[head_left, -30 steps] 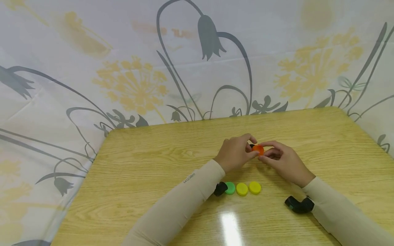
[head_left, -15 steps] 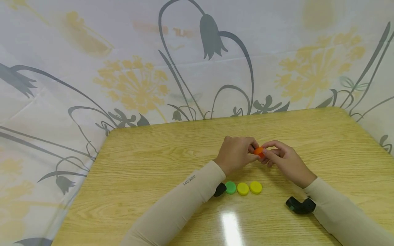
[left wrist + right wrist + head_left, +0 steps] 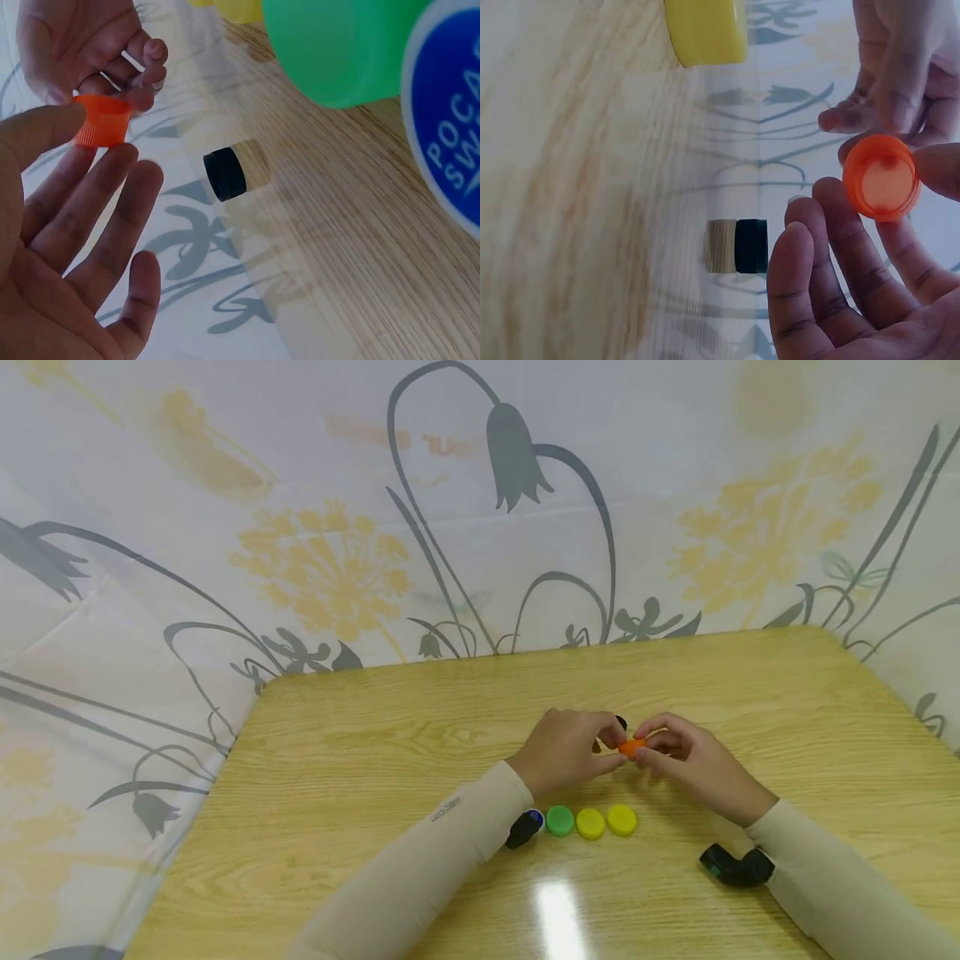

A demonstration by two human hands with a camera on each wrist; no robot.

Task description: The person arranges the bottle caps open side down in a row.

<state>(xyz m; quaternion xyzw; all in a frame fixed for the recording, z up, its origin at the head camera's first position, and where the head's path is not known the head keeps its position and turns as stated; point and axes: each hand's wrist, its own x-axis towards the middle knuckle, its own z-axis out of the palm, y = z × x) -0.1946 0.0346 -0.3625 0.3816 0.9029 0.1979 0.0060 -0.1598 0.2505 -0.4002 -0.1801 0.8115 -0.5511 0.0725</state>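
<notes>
An orange bottle cap [image 3: 632,748] is held in the air between both hands. My left hand [image 3: 567,745] pinches it from the left with thumb and fingertips, the other fingers spread in the left wrist view. From the right, my right hand [image 3: 693,762] grips the same cap; in the right wrist view its thumb and fingertips lie at the rim, and the cap's hollow inside [image 3: 886,180] faces that camera. Just beyond the left fingers, a black cap [image 3: 225,174] sits on the table.
Nearer than the hands, a green cap [image 3: 559,821] and two yellow caps [image 3: 590,823] form a row on the wooden table [image 3: 360,827]. At its left end, a blue and white cap [image 3: 454,112] with lettering is partly covered by the left wrist camera [image 3: 523,831]. A flowered cloth [image 3: 315,485] hangs behind.
Between the fingers, the orange cap has been turned, and both hands have come slightly nearer. The black cap and part of the blue cap now show past the left hand and its wrist camera.
</notes>
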